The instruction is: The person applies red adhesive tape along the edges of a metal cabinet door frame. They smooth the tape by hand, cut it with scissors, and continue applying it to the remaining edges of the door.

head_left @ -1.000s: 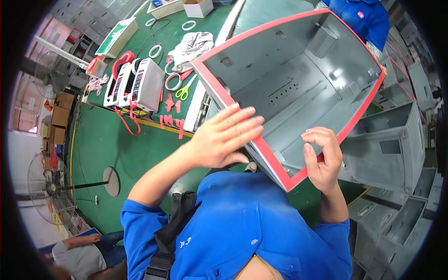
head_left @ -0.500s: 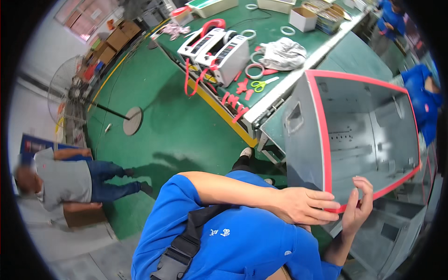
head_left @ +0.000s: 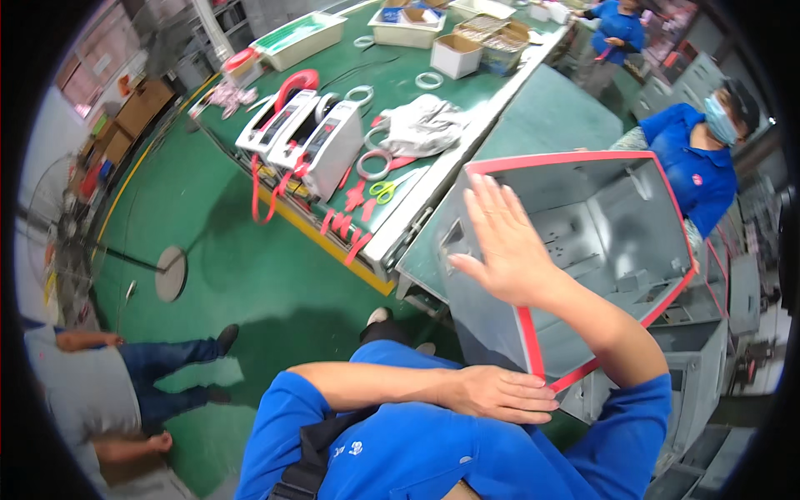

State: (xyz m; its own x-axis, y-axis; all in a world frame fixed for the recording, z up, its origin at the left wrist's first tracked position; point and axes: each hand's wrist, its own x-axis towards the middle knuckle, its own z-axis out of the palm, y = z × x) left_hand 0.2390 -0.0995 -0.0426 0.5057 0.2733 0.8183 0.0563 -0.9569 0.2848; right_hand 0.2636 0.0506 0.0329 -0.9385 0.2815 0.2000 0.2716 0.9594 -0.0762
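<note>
A grey metal box [head_left: 483, 321] stands with its open side toward me, its rim covered in red tape [head_left: 531, 342]. My right hand [head_left: 507, 250] lies over the left strip of the rim near its upper corner, fingers stretched out and thumb apart, hiding part of the tape. At the lower corner of the same rim rests my left hand [head_left: 504, 394], its fingers straight and side by side, their tips at the taped edge. Neither hand holds anything. Holes and small fittings show on the box's inside wall.
On the green table [head_left: 333, 62] are two white tape dispensers [head_left: 312, 142], green-handled scissors [head_left: 383, 192], tape rolls, red tape pieces and a pale cloth [head_left: 423, 125]. A co-worker [head_left: 692, 162] stands beyond the box. Another person [head_left: 92, 375] and a fan [head_left: 71, 229] are at left.
My right hand has gone from the lower corner up to the upper left of the rim. The left hand stays near the lower corner. The whole view has shifted.
</note>
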